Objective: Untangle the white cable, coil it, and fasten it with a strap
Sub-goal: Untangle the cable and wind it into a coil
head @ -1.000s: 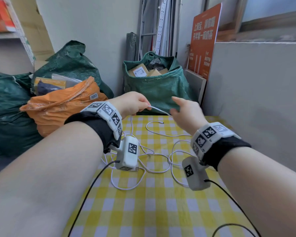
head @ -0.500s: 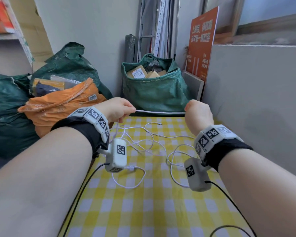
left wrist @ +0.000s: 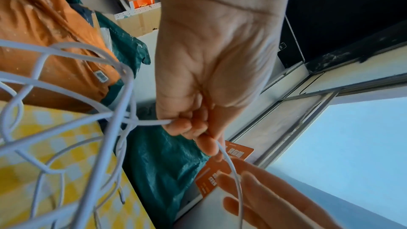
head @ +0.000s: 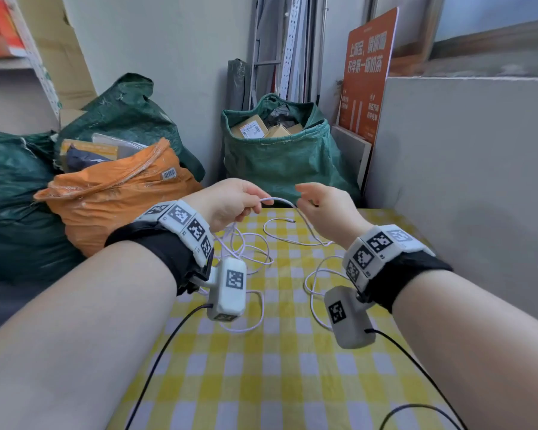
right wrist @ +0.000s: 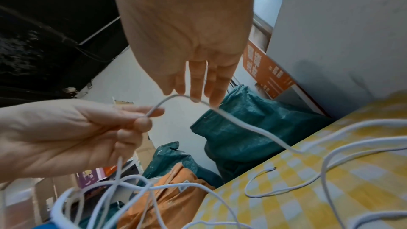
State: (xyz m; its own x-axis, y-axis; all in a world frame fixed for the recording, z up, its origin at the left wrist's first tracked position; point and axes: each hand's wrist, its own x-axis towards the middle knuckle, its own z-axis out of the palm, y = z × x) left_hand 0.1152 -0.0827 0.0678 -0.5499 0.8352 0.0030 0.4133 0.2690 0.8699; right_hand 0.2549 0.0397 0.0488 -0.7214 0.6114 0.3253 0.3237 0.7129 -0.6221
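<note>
I see a thin white cable (head: 295, 240) lying on a tablecloth (head: 280, 383) checked in yellow and white. Each wrist carries a black fabric band (head: 165, 252) and white blocks printed with black-and-white square markers (head: 375, 243). Black leads (head: 162, 349) run from the white camera housings (head: 227, 288). Behind I see dark green woven sacks (head: 280, 156), an orange plastic sack (head: 115, 193) and an orange board (head: 367, 72) with white lettering.

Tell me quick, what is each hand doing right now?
Left hand: fingers curled, pinching the white cable.
Right hand: open, straight fingers just touching the cable.
</note>
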